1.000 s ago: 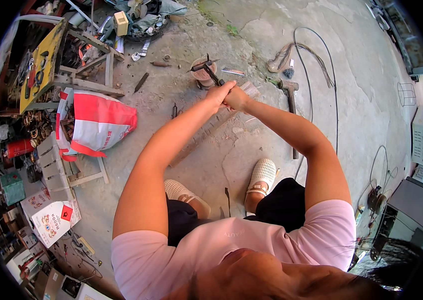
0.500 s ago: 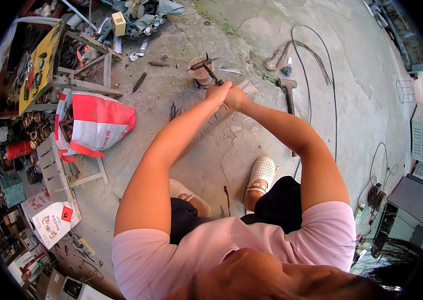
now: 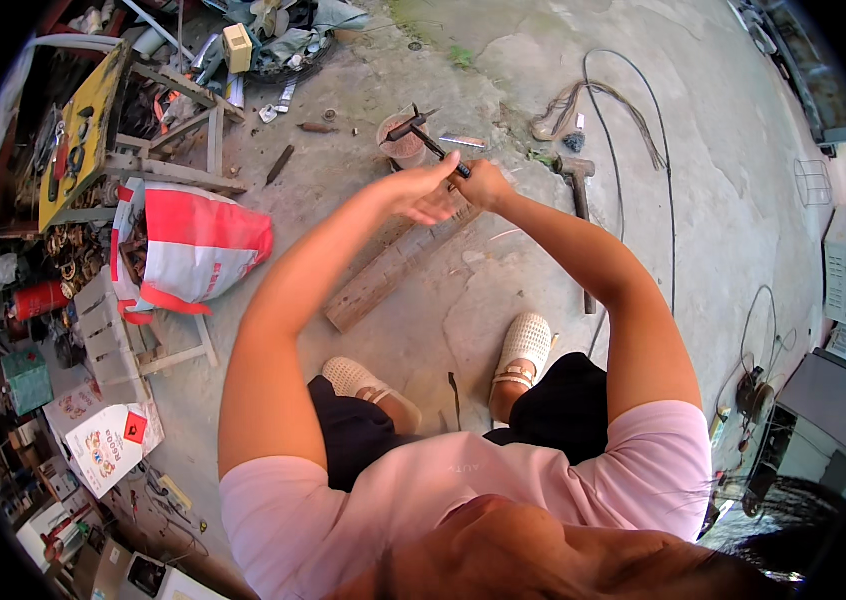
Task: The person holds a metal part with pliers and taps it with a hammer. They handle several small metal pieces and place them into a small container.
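Observation:
My right hand point(image 3: 486, 186) is wrapped round the black grip of a small dark hammer with a pointed head point(image 3: 411, 125), which looks like a chipping hammer. Its head is raised over a clear plastic tub point(image 3: 390, 150) with pinkish-brown material inside. Beside the grip, my left hand point(image 3: 427, 191) is open, its fingers spread and its thumb close to the handle; whether the thumb touches it I cannot tell. Below both hands a worn wooden plank point(image 3: 373, 285) lies slantwise on the concrete floor, its far end partly hidden by my hands.
To the right lies a long-handled sledgehammer point(image 3: 581, 195), near a black cable point(image 3: 670, 200) and a bundle of cord point(image 3: 551, 120). A red-and-white bag point(image 3: 208, 245) stands at left beside a cluttered wooden stand point(image 3: 213, 140). A dark metal bar point(image 3: 280, 165) lies beyond the bag.
My left hand has come off the hammer's grip and opened, moving slightly left and nearer. The right hand keeps its hold. More of the wooden plank shows.

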Action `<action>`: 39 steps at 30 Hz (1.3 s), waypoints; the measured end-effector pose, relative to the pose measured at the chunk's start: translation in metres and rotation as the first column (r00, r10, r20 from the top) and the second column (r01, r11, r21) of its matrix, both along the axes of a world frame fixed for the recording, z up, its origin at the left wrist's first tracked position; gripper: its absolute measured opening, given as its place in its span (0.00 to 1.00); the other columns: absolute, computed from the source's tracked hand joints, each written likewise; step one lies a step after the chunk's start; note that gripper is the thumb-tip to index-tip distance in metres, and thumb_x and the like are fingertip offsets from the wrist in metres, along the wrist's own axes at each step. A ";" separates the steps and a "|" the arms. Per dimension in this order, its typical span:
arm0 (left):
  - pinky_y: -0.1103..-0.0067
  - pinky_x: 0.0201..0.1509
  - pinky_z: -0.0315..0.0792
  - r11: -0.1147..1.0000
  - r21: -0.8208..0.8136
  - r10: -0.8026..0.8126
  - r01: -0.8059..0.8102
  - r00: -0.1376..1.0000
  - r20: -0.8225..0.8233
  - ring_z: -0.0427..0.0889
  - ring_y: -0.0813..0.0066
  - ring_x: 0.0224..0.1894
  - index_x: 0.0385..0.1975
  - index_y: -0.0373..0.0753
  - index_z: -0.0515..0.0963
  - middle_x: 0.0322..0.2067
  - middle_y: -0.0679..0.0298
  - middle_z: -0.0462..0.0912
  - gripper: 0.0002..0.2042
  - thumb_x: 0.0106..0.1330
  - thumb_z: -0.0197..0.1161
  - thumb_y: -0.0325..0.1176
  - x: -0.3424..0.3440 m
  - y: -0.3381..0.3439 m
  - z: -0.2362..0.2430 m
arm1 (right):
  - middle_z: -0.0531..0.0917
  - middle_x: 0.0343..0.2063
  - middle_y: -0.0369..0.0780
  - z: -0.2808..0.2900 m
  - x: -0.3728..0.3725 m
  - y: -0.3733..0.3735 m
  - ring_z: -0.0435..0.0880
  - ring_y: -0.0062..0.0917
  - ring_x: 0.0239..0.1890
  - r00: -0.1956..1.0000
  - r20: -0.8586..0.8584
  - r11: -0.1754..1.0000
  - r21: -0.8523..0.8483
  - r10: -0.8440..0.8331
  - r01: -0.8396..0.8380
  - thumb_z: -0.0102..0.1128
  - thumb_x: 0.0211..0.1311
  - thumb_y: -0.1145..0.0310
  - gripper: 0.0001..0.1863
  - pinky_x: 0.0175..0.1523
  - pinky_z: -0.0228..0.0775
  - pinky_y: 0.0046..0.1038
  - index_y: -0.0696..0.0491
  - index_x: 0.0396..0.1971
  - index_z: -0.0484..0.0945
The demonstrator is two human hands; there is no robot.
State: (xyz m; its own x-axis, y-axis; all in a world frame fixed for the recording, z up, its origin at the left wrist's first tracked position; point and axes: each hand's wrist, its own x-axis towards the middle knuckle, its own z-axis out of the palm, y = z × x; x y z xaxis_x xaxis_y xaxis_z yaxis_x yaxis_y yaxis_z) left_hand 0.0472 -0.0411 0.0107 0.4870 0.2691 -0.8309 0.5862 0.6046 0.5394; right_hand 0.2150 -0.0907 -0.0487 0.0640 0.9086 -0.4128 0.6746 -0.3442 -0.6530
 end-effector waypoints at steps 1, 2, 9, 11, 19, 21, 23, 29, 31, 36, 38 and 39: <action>0.69 0.43 0.76 0.944 0.245 -0.190 0.219 0.972 -0.134 0.81 0.67 0.40 0.44 0.34 0.74 0.40 0.57 0.81 0.39 0.52 0.59 0.70 -0.012 0.011 0.007 | 0.83 0.31 0.53 0.000 0.003 0.001 0.82 0.48 0.37 1.000 0.011 1.000 0.011 -0.001 0.001 0.58 0.54 0.48 0.22 0.45 0.73 0.40 0.54 0.32 0.82; 0.69 0.43 0.75 0.785 0.437 -0.328 0.439 0.893 -0.308 0.82 0.67 0.41 0.48 0.35 0.74 0.41 0.55 0.81 0.40 0.52 0.59 0.70 -0.022 0.021 0.013 | 0.83 0.31 0.53 -0.001 0.005 0.003 0.82 0.48 0.38 1.000 0.020 1.000 0.021 -0.002 0.002 0.58 0.55 0.47 0.22 0.45 0.73 0.40 0.54 0.32 0.82; 0.67 0.53 0.68 0.258 0.889 0.089 0.379 0.907 -0.412 0.78 0.58 0.49 0.55 0.41 0.72 0.46 0.55 0.81 0.31 0.62 0.55 0.61 -0.061 0.062 0.004 | 0.83 0.30 0.53 0.011 -0.001 0.011 0.82 0.46 0.38 0.998 -0.052 0.999 0.007 0.033 -0.033 0.55 0.58 0.46 0.25 0.45 0.71 0.39 0.57 0.30 0.81; 0.69 0.53 0.68 0.372 0.863 0.025 0.340 0.926 -0.376 0.78 0.58 0.50 0.56 0.41 0.71 0.46 0.55 0.81 0.30 0.64 0.54 0.58 -0.062 0.068 -0.003 | 0.82 0.29 0.52 0.009 -0.002 0.015 0.82 0.45 0.38 0.992 -0.122 0.999 -0.022 0.021 -0.024 0.55 0.58 0.46 0.25 0.44 0.71 0.38 0.57 0.30 0.80; 0.63 0.57 0.59 0.410 0.845 -0.010 0.343 0.928 -0.372 0.78 0.57 0.50 0.52 0.45 0.76 0.42 0.56 0.82 0.23 0.68 0.50 0.54 -0.061 0.069 -0.010 | 0.80 0.26 0.47 0.008 -0.004 0.017 0.80 0.36 0.33 0.987 -0.114 0.993 -0.023 0.116 -0.120 0.56 0.59 0.49 0.22 0.40 0.69 0.35 0.57 0.29 0.78; 0.64 0.55 0.61 0.335 0.848 -0.003 0.410 0.901 -0.434 0.78 0.57 0.49 0.50 0.44 0.78 0.42 0.56 0.83 0.21 0.68 0.50 0.52 -0.059 0.066 -0.005 | 0.77 0.21 0.38 0.007 -0.005 0.015 0.76 0.23 0.26 0.980 -0.081 0.983 0.048 0.179 -0.176 0.57 0.62 0.51 0.21 0.33 0.67 0.28 0.57 0.27 0.75; 0.65 0.54 0.61 0.274 0.848 0.014 0.454 0.879 -0.476 0.79 0.57 0.48 0.49 0.45 0.78 0.42 0.56 0.83 0.20 0.68 0.50 0.50 -0.058 0.063 -0.003 | 0.78 0.23 0.37 0.007 -0.003 0.017 0.75 0.22 0.28 0.974 -0.145 0.984 -0.025 0.172 -0.177 0.58 0.61 0.52 0.20 0.33 0.66 0.27 0.58 0.28 0.76; 0.64 0.52 0.62 0.303 0.870 0.080 0.389 0.899 -0.430 0.79 0.59 0.45 0.46 0.44 0.79 0.37 0.58 0.83 0.19 0.69 0.49 0.50 -0.055 0.062 -0.011 | 0.79 0.26 0.34 0.003 0.000 0.019 0.76 0.20 0.30 0.938 -0.344 0.967 -0.222 0.044 -0.127 0.60 0.61 0.55 0.17 0.33 0.66 0.25 0.55 0.29 0.78; 0.66 0.48 0.65 0.381 0.866 0.091 0.325 0.919 -0.385 0.80 0.62 0.41 0.44 0.42 0.79 0.33 0.60 0.83 0.19 0.69 0.50 0.50 -0.057 0.065 -0.016 | 0.79 0.26 0.33 0.012 -0.005 0.018 0.77 0.19 0.30 0.910 -0.415 0.950 -0.290 -0.017 -0.115 0.59 0.61 0.55 0.15 0.33 0.67 0.23 0.54 0.30 0.78; 0.64 0.48 0.66 0.573 0.801 0.044 0.173 0.970 -0.241 0.79 0.62 0.42 0.44 0.42 0.79 0.35 0.62 0.82 0.20 0.69 0.48 0.51 -0.065 0.078 -0.037 | 0.80 0.27 0.32 0.020 -0.008 0.018 0.79 0.18 0.31 0.874 -0.482 0.941 -0.320 -0.060 -0.112 0.58 0.62 0.56 0.14 0.34 0.69 0.22 0.53 0.32 0.77; 0.60 0.51 0.65 0.622 0.767 0.034 0.159 0.973 -0.229 0.79 0.59 0.46 0.45 0.44 0.78 0.39 0.61 0.83 0.20 0.69 0.48 0.52 -0.065 0.078 -0.036 | 0.80 0.27 0.33 0.030 -0.008 0.016 0.79 0.18 0.31 0.861 -0.496 0.925 -0.368 -0.109 -0.095 0.58 0.63 0.57 0.14 0.34 0.70 0.22 0.53 0.32 0.78; 0.60 0.52 0.64 0.624 0.766 0.039 0.154 0.973 -0.228 0.79 0.59 0.46 0.46 0.44 0.78 0.39 0.61 0.83 0.20 0.69 0.48 0.52 -0.067 0.078 -0.038 | 0.80 0.27 0.33 0.035 -0.010 0.016 0.79 0.18 0.31 0.854 -0.504 0.916 -0.390 -0.130 -0.091 0.58 0.63 0.57 0.13 0.34 0.70 0.22 0.53 0.32 0.78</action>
State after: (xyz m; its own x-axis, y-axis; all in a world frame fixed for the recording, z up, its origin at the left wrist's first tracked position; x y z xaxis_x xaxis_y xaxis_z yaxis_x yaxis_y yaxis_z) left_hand -0.0197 0.0372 -0.0274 0.3724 0.8355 -0.4040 0.7562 -0.0208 0.6540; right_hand 0.2054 -0.0747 -0.0137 -0.2396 0.6676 -0.7049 0.2727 -0.6505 -0.7088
